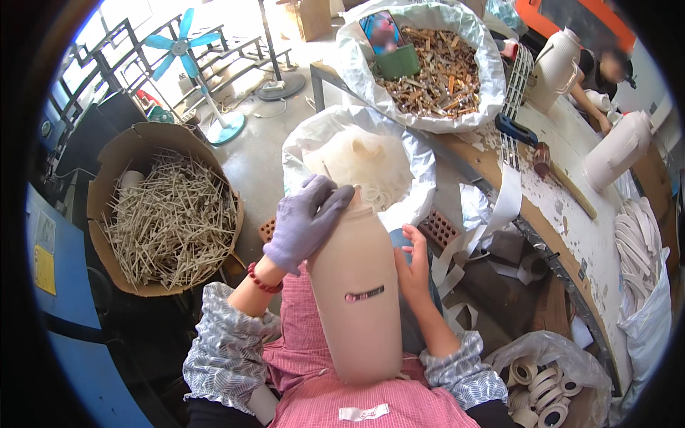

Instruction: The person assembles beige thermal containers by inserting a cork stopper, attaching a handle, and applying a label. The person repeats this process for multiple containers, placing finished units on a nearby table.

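Note:
A beige plastic thermos jug body (362, 307) leans across my lap, its narrow top pointing away from me. It has a small dark printed strip on its side. My left hand (307, 217), in a lilac-grey glove, is closed around the top end, with the thumb along the rim. A thin pale stick (325, 168) juts up beside its fingers. My bare right hand (415, 265) is alongside the jug body's right flank, fingers apart and thumb near the surface. Whether its palm presses on the jug body is hard to see.
Left stands a cardboard box (100, 207) of thin beige sticks. Ahead, a white sack (296, 153) holds pale rings; another sack (353, 68) holds brown pieces. The worn table (571, 235) bears two thermos jugs (619, 146) and a hammer (564, 178). A co-worker (596, 78) sits beyond.

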Action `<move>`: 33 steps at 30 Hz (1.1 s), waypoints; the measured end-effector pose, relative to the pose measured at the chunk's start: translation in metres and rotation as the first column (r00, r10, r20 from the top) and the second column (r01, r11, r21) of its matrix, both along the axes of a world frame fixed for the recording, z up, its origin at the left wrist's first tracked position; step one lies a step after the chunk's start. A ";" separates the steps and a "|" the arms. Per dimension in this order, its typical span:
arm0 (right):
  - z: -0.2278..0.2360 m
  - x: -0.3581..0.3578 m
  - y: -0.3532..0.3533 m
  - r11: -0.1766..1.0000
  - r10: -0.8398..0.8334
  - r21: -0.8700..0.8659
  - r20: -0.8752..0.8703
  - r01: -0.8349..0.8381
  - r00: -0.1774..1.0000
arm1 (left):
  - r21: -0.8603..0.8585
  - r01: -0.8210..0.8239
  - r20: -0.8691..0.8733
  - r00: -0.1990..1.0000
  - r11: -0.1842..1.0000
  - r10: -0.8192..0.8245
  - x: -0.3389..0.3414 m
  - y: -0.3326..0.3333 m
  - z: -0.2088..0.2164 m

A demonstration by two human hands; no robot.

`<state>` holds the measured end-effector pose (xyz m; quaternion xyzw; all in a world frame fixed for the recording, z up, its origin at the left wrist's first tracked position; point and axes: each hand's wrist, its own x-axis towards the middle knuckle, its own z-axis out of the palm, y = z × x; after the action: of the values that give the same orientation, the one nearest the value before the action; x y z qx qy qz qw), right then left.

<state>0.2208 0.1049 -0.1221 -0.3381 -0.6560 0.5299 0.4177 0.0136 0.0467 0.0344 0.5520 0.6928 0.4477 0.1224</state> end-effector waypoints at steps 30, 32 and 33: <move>-0.118 -0.108 0.245 0.926 0.117 0.221 0.602 -0.306 0.790 | -0.133 -0.612 0.176 0.760 0.780 0.626 -0.092 -0.269 0.044; -0.076 -0.115 0.231 0.957 0.165 0.104 0.575 -0.272 0.801 | -0.281 -0.549 0.109 0.797 0.787 0.594 -0.098 -0.286 0.047; -0.055 -0.114 0.224 0.949 0.166 0.118 0.600 -0.292 0.783 | -0.257 -0.579 0.180 0.758 0.774 0.627 -0.097 -0.280 0.051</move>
<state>0.1071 0.3288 -0.1768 -0.3568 -0.8393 0.3773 0.1611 -0.0829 -0.2334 0.0850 0.2221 0.8506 0.4637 0.1100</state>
